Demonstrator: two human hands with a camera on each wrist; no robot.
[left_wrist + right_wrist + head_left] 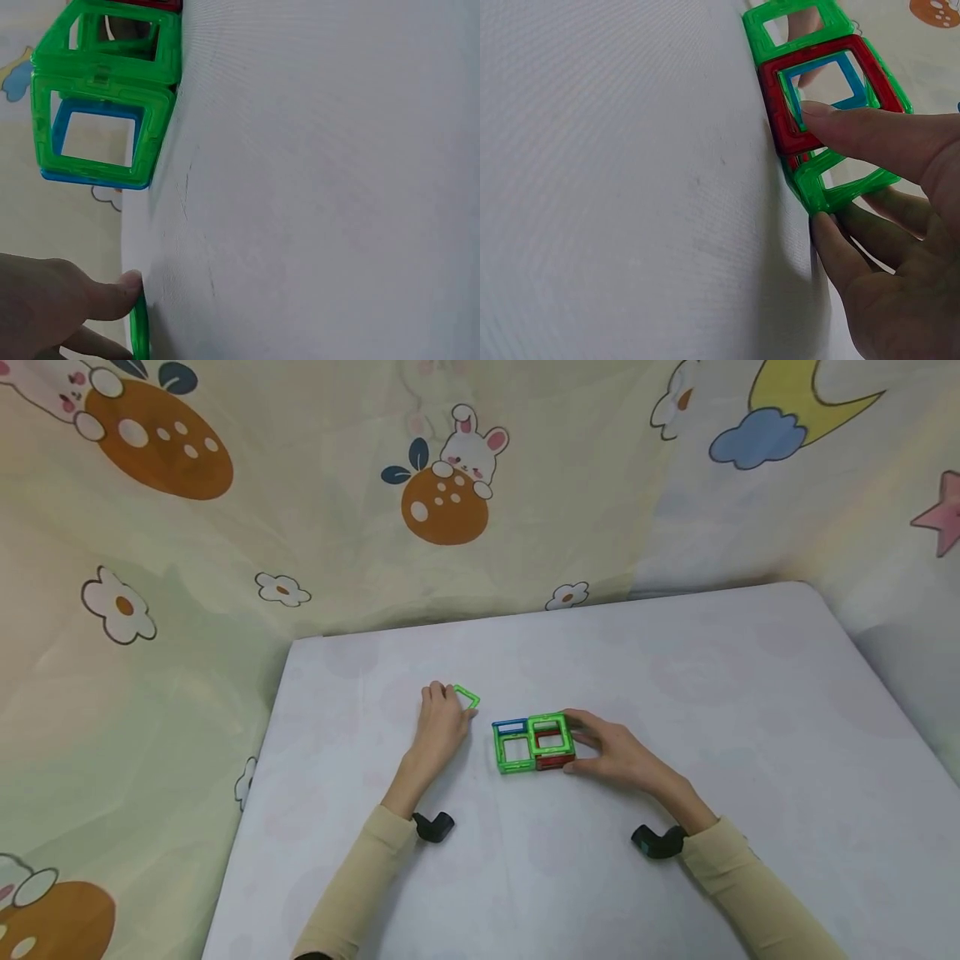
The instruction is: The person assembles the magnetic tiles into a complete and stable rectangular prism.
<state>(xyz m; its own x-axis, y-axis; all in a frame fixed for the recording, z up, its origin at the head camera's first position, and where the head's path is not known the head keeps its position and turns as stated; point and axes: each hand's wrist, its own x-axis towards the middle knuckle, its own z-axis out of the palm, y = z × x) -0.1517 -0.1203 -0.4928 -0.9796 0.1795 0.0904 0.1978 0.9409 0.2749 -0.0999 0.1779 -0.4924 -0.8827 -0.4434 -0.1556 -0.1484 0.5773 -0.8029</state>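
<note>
A small block of magnetic tiles (532,745) stands on the table, built from open square frames in green, red and blue. My right hand (621,756) grips its right end. In the right wrist view the thumb lies on the red tile (817,51), while the fingers reach the green tile at the end. To the left of the block, my left hand (442,722) pinches a loose green magnetic tile (139,330) between thumb and fingers; the hand covers part of it. The blue tile (90,182) shows behind a green frame in the left wrist view.
A pale cloth covers the table (750,693). Behind it and on the left hangs a curtain (330,527) printed with rabbits, flowers and a moon. Each wrist wears a black camera, one at the left cuff (433,827) and one at the right.
</note>
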